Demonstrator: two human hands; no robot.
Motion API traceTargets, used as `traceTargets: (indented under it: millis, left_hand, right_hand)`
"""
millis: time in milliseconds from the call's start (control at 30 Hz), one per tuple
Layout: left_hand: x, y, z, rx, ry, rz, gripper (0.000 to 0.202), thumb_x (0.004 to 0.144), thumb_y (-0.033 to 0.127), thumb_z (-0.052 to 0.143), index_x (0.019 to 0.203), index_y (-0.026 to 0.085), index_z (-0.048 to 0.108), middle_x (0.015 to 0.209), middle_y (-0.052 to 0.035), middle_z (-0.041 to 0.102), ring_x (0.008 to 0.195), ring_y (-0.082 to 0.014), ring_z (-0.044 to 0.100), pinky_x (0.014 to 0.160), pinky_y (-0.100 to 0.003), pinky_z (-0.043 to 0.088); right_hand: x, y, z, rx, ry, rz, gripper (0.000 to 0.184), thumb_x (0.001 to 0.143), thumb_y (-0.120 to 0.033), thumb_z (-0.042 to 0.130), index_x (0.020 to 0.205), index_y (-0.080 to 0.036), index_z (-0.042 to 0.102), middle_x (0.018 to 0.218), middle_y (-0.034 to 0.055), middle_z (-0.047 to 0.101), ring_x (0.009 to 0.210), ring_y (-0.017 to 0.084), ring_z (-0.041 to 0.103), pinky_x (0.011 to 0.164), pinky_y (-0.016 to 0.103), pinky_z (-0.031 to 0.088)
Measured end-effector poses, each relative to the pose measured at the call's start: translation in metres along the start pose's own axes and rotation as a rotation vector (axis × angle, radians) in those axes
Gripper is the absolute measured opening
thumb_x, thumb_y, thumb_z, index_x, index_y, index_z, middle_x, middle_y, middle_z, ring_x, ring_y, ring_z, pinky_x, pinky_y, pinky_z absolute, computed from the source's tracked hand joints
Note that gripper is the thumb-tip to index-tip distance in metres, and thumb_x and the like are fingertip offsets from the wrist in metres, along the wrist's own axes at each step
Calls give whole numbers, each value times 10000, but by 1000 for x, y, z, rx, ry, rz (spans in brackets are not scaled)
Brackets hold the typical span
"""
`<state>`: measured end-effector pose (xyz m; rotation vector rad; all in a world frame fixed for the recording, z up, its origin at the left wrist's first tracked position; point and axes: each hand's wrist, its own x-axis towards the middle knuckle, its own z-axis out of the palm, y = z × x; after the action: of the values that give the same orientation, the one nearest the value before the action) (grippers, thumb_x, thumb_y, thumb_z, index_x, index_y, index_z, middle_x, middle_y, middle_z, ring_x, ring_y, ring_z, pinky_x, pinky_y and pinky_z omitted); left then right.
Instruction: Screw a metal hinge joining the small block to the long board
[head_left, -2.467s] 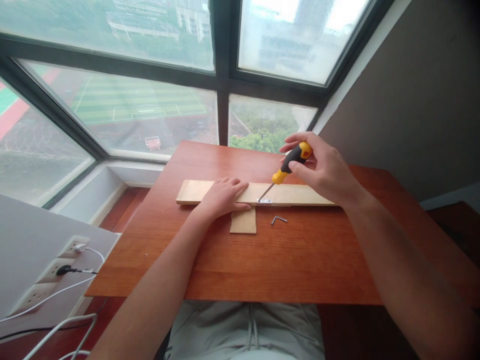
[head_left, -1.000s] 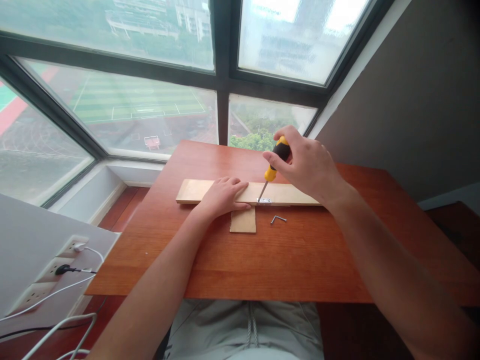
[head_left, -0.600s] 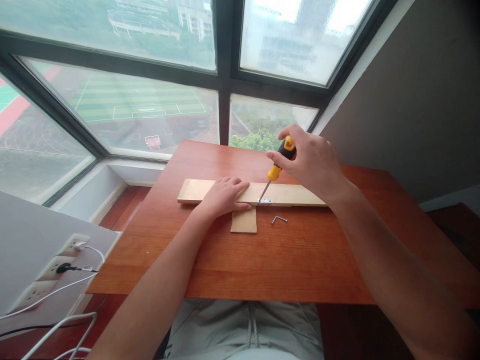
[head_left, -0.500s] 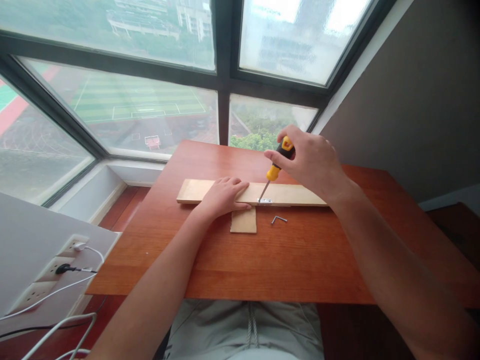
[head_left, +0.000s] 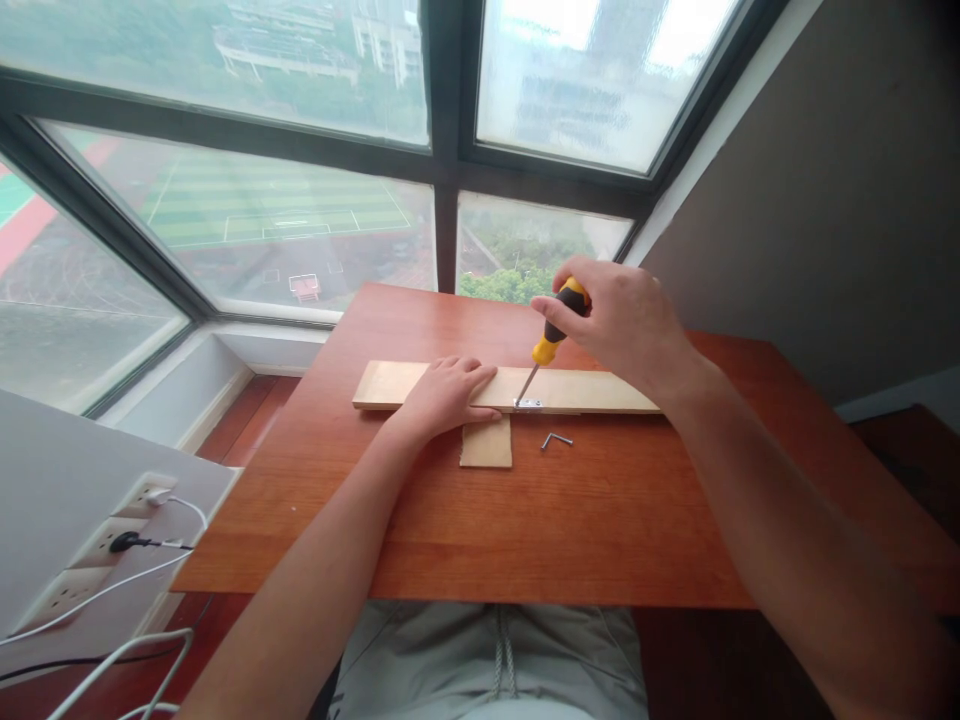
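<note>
On the reddish wooden table (head_left: 525,540), long pale board (head_left: 577,388) lies flat, running crosswise in front of the person, right end passing behind the right wrist. Left hand (head_left: 446,390) is palm down on the board, left of the plate: fingers laid out flat over the top face, close together, thumb along the near edge. Not wrapped round anything. Right hand (head_left: 626,310) has the yellow-and-black screwdriver (head_left: 564,318), fingers closed round the handle: thumb on the left side, forefinger curled near the butt, remaining fingers mostly hidden behind the palm. Tool is tilted, butt up and to the right; collar and shaft come out below the fingers, tip down at the left end of the small silver metal plate (head_left: 531,404). Plate sits at the board's near edge, just right of the left thumb and well below the right fingers, touched by neither hand. Tip looks to be on a screw or hole there, too small in view to say which. Tan flat piece (head_left: 487,445) juts out toward the person below the left thumb. L-shaped metal rod (head_left: 561,438) lies on the table, near side of the plate, apart from both hands.
</note>
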<state>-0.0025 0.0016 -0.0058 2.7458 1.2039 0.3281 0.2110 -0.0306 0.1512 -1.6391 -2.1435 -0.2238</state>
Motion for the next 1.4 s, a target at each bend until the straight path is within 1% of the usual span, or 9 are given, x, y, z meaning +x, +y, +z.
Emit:
traceTargets:
  millis: [67, 233, 433, 633, 833, 900, 1000, 1167, 1400]
  left_hand:
    - [0, 0, 0, 3, 5, 5, 640, 831, 631, 631, 1341, 255, 542, 1289, -109, 608, 1117, -303, 577, 944, -400, 420]
    - [0, 0, 0, 6, 10, 4, 626, 831, 619, 640, 1335, 261, 543, 1284, -103, 611, 1113, -300, 580, 948, -399, 422]
    - [0, 1, -2, 2, 9, 2, 622, 829, 615, 644, 1331, 259, 551, 1272, -109, 615, 1104, -303, 585, 943, -402, 430]
    - [-1, 2, -2, 12, 13, 3, 623, 832, 583, 659, 1347, 253, 539, 1275, -108, 616, 1109, -304, 583, 946, -404, 433]
    - [0, 2, -2, 10, 5, -1, 626, 834, 608, 641, 1338, 248, 549, 1278, -111, 617, 1099, -309, 586, 942, -409, 437]
    - [0, 2, -2, 9, 10, -3, 634, 829, 613, 644, 1340, 251, 549, 1280, -112, 615, 1108, -312, 583, 945, -410, 435]
    - [0, 2, -2, 4, 13, -4, 630, 829, 608, 646, 1342, 256, 547, 1276, -111, 616, 1108, -311, 584, 945, -411, 436]
    - [0, 3, -4, 12, 7, -3, 615, 831, 605, 646, 1330, 258, 550, 1271, -110, 615, 1100, -307, 590, 938, -403, 437]
    - [-1, 3, -3, 7, 6, -1, 632, 833, 608, 643, 1345, 252, 541, 1276, -111, 615, 1106, -309, 584, 940, -410, 430]
  right_hand:
    - [-1, 0, 1, -10, -4, 28, 358, 914, -536, 514, 993, -226, 674, 768, 62, 679, 700, 237, 611, 624, 342, 393]
    - [-4, 3, -1, 237, -95, -66, 412, 893, -287, 511, 1292, -198, 561, 1080, 80, 714, 863, 220, 650, 773, 356, 474]
    - [-5, -1, 4, 97, -25, -25, 303, 908, -416, 566, 1125, -215, 629, 887, 61, 699, 729, 218, 625, 651, 343, 432]
    - [-5, -9, 9, -73, 32, 56, 373, 876, -562, 574, 1009, -220, 639, 800, 76, 682, 702, 257, 614, 648, 372, 410]
    - [-3, -1, -5, 317, -127, -69, 353, 841, -205, 500, 1183, -220, 587, 1190, 81, 683, 1007, 241, 627, 832, 379, 477]
    - [-3, 3, -7, 425, -189, -70, 398, 828, -178, 495, 1217, -226, 566, 1183, 67, 684, 995, 222, 635, 823, 366, 493]
    - [-5, 5, -4, 396, -155, -35, 346, 866, -245, 520, 1209, -237, 564, 1064, 54, 696, 880, 212, 644, 766, 367, 497]
    - [-6, 1, 1, 97, -20, 2, 263, 896, -429, 581, 1092, -255, 607, 845, 36, 677, 715, 213, 618, 643, 348, 427]
    - [-1, -10, 5, -156, 79, 72, 405, 833, -635, 606, 849, -230, 611, 646, 74, 600, 661, 268, 589, 603, 368, 400]
